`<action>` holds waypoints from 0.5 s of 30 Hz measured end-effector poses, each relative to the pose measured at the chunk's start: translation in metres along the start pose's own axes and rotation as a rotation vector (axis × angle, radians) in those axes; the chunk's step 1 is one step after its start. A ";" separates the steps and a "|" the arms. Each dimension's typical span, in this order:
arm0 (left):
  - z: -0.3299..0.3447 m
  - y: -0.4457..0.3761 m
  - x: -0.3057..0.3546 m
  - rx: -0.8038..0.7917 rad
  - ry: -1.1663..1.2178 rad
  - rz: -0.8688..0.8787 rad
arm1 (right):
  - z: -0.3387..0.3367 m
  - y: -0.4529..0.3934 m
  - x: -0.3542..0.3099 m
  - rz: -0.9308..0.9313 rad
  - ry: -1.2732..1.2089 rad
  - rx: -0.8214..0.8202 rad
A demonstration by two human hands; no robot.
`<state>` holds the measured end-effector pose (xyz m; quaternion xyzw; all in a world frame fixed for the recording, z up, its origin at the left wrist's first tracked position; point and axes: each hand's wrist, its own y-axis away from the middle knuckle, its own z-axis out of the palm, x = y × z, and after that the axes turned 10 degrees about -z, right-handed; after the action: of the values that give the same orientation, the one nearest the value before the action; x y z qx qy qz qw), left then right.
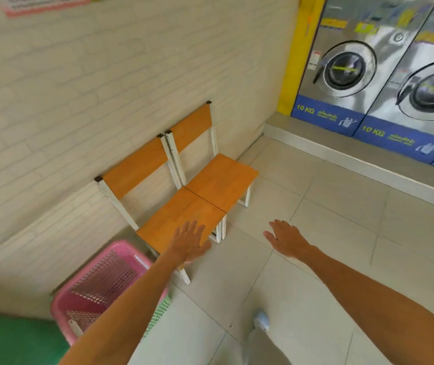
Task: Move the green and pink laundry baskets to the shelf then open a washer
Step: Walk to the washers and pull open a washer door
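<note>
A pink laundry basket point(100, 283) stands on the floor against the wall at the lower left, nested inside a green basket point(158, 316) whose mesh edge shows under my left forearm. My left hand point(188, 242) is held out flat with fingers apart over the near chair's seat, holding nothing. Further right, my right hand point(287, 239) hovers open over the floor tiles, also holding nothing. Two steel front-load washers point(347, 69) point(433, 90) stand at the upper right, their round doors shut.
Two wooden chairs point(205, 193) with white metal legs stand side by side against the brick-pattern wall. A raised grey step point(342, 151) runs below the washers. A green surface point(13, 341) fills the bottom left corner. My shoe point(260, 318) is on the tiles.
</note>
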<state>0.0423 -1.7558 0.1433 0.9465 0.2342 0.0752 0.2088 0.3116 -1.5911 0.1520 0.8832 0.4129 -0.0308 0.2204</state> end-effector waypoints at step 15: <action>-0.095 -0.213 0.259 0.016 -0.115 0.224 | -0.088 -0.028 0.291 0.312 -0.151 0.090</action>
<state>0.1592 -1.4280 0.1483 0.9712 0.1152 0.0416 0.2046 0.4706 -1.3312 0.1522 0.9407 0.2511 -0.0809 0.2133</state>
